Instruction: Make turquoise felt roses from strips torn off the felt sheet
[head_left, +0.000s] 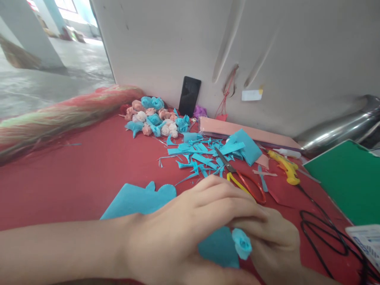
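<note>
A small light-blue paper rose (242, 243) shows between my two hands, its rolled petals facing up. My right hand (277, 241) is closed around its base, with the fingertips mostly hidden. From the left, my left hand (190, 225) reaches across; its curved fingers overlap the right hand and meet at the flower, thumb below. Under my left arm lies blue paper (136, 200) with rounded, petal-like edges. More blue paper (219, 247) is visible beneath the left palm. Just beyond the fingers, scissors (242, 178) with red and yellow handles rest slightly spread.
Blue paper scraps (202, 154) litter the red tabletop (74, 182). Finished pink, white and blue paper roses (157, 116) are piled at the back, near a leaning phone (190, 96). To the right are a yellow glue gun (285, 166), its black cord (320, 233) and a green board (350, 182).
</note>
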### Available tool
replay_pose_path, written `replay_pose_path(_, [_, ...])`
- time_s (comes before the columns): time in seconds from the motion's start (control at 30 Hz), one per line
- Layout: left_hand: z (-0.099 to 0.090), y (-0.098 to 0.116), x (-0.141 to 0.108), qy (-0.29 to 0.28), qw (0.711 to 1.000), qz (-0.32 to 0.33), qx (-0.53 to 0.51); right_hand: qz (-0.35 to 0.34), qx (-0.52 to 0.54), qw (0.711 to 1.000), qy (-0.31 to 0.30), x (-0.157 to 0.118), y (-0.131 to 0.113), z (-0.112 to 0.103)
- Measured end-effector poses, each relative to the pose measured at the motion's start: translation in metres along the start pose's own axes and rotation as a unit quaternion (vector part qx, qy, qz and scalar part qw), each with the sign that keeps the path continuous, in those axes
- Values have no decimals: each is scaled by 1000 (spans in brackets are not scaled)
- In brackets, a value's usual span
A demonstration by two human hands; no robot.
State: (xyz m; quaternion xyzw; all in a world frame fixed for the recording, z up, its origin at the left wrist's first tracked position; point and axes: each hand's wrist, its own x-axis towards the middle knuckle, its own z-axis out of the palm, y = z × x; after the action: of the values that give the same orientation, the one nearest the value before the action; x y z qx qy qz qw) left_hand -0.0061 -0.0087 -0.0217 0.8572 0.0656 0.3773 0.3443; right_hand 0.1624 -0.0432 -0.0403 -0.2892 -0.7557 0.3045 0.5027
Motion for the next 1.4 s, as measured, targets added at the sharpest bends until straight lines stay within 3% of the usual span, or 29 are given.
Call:
replay_pose_path(0.2, [-7,-6,0,13,998,-55,11,-32,-30,999,7,5,9,-8])
replay_pose_path(0.43, [-49,-42,2,33,996,-50,64,-73,-175,979,67,8,30,-12])
replay_pose_path(0.53, [-58,-54,-2,-6,985,-98,139,-100,-213,971,53,5,44,-7])
replay_pose_path(0.63, [-59,-55,-17,-48,969,-144,194,-130,-238,962,22,-1,59,-1])
replay_pose_path(0.77, [-61,-51,-53,-81,936,-197,280,-173,-274,945,-36,-8,71,5])
replay_pose_path(0.97, [-69,-52,-103,-83,901,-234,357,-172,-290,940,-54,-11,75,6])
replay_pose_path(1.17, [-68,-55,-111,-84,895,-247,361,-169,-294,939,-57,-12,77,5])
replay_pose_path(1.4, [-63,-61,-111,-34,906,-265,329,-159,-295,940,-66,-14,77,4])
